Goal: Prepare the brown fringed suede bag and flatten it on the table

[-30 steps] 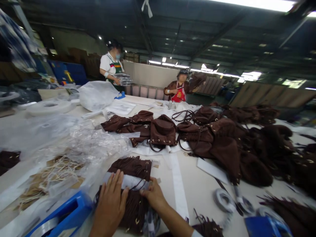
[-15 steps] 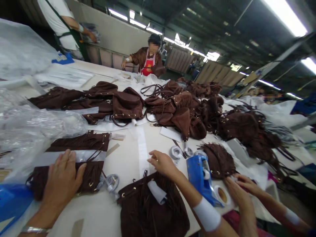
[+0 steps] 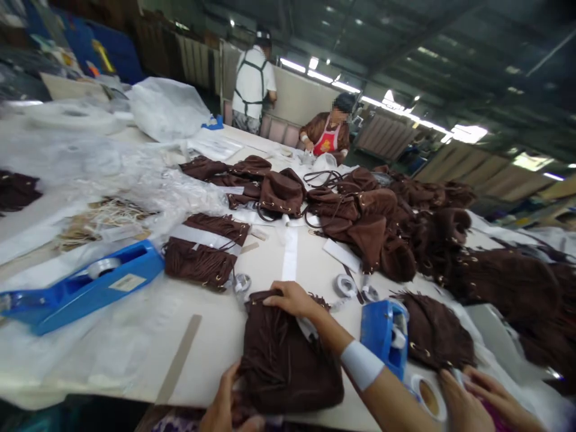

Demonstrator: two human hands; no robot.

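A dark brown fringed bag (image 3: 288, 366) lies at the table's front edge. My right hand (image 3: 292, 300) has its fingers curled over the bag's top edge. Down at the bag's lower left corner, my left hand (image 3: 225, 399) grips the side, its fingertips partly hidden. Part of a grey wrap shows on the bag under my right forearm. To the left lies a second fringed bag (image 3: 202, 264), folded flat with a grey band (image 3: 204, 237) across it and gold eyelets along its side. A coiled clear-wrapped strap (image 3: 242, 283) sits beside that bag.
Blue tape dispensers (image 3: 112, 279) stand left and right (image 3: 382, 333). A tape roll (image 3: 427, 396) and a co-worker's hands (image 3: 477, 390) are at lower right. Brown bags (image 3: 355, 222) pile up behind, with clear plastic (image 3: 180, 192) at left. Two people stand across the table.
My left hand has left the banded bag and moved to the nearer bag's lower corner. My right hand has come down onto its top edge. The view has swung left.
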